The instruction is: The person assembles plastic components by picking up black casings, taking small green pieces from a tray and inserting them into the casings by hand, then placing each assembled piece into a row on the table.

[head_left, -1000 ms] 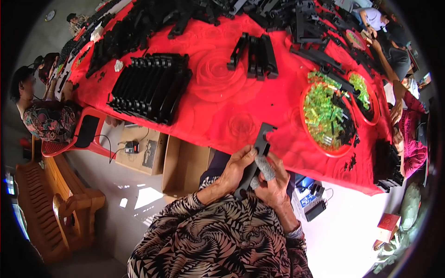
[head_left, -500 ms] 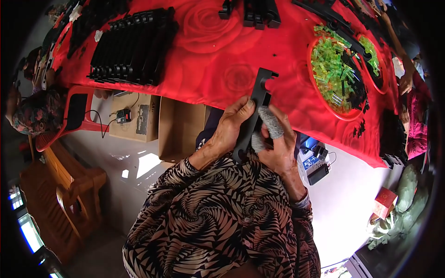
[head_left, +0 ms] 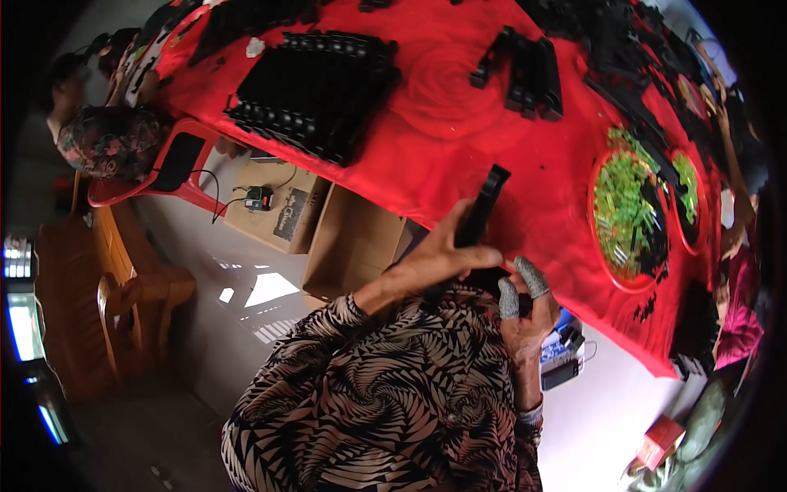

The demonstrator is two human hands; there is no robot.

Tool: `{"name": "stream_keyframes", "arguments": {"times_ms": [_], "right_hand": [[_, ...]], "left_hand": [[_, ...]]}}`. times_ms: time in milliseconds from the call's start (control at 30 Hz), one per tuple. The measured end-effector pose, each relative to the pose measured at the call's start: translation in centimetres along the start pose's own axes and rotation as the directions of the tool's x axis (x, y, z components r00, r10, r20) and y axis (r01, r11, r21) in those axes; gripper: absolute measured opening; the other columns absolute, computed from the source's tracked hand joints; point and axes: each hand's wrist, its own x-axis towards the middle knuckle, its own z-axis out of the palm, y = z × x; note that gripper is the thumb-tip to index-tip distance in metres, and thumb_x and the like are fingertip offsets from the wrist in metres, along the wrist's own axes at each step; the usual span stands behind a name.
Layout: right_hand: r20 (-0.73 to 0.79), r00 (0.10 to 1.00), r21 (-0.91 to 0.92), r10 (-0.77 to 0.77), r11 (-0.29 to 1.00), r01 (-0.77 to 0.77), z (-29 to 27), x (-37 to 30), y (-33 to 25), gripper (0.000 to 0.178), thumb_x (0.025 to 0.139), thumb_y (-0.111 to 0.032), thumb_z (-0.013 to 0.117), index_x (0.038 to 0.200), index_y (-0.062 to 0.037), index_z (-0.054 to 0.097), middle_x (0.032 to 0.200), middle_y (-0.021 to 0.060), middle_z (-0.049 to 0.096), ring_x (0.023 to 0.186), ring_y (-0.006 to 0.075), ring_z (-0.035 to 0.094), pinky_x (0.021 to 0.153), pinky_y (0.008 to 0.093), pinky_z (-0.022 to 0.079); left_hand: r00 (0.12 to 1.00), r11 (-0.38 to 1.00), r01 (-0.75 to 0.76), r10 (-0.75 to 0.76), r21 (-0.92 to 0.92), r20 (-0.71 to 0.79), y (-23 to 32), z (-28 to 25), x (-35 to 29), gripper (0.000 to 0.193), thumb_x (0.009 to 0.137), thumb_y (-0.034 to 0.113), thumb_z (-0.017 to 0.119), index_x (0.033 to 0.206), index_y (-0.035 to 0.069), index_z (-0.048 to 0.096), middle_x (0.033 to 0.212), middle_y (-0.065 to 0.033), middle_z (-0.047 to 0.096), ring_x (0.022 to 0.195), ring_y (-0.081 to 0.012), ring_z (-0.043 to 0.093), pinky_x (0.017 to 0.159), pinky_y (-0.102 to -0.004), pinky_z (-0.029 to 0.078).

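Off the red worktop's (head_left: pixel 459 156) near edge, the left hand (head_left: pixel 426 264) clasped a long black strip (head_left: pixel 479 215) while the right hand (head_left: pixel 525 307), grip loose at its base, risked letting it slip floorward.

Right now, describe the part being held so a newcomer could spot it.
Start at the red table, near edge. Above it both hands, left hand and right hand, hold a long black strip. Unlike the stacked black parts, it is single and lifted.

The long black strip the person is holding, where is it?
In the head view, the long black strip sits mid-frame at the red table's near edge, between the left hand and right hand.
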Motion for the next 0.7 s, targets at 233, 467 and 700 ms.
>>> {"name": "stream_keyframes", "arguments": {"times_ms": [233,467,700], "right_hand": [[0.084,0.995,-0.039,-0.051,0.998,0.055,0.8,0.2,0.0,0.020,0.083,0.003,0.067,0.102,0.0061,0.062,0.087,0.0183,0.066,0.072,0.0305,0.066,0.063,0.0357,0.053],[0.121,0.993,-0.059,-0.011,0.998,0.018,1.0,0.0,0.4,0.016,0.081,0.005,0.067,0.097,0.0059,0.063,0.090,0.0208,0.067,0.077,0.0349,0.067,0.067,0.0383,0.055],[0.206,0.978,-0.097,-0.039,0.993,0.060,1.3,-1.0,1.4,0.019,0.073,0.007,0.065,0.092,0.0056,0.065,0.097,0.0188,0.067,0.079,0.0340,0.067,0.067,0.0373,0.055]], "left_hand": [[0.911,0.878,-0.332,0.393,0.345,-0.122,-2.4,-0.1,0.4,0.069,0.081,0.009,0.068,0.135,0.001,0.027,0.112,-0.0167,0.049,0.101,-0.0245,0.051,0.085,-0.0380,0.043],[0.712,0.572,-0.351,0.677,0.741,-0.186,-0.1,-3.5,1.2,0.035,0.081,0.007,0.068,0.112,-0.003,0.055,0.092,-0.0176,0.049,0.080,-0.0322,0.053,0.071,-0.0402,0.045],[0.343,0.189,0.103,0.915,0.977,-0.213,5.3,-9.9,2.3,0.042,0.076,0.008,0.072,0.113,0.002,0.055,0.097,-0.0162,0.061,0.089,-0.0353,0.056,0.074,-0.0440,0.048]]}}
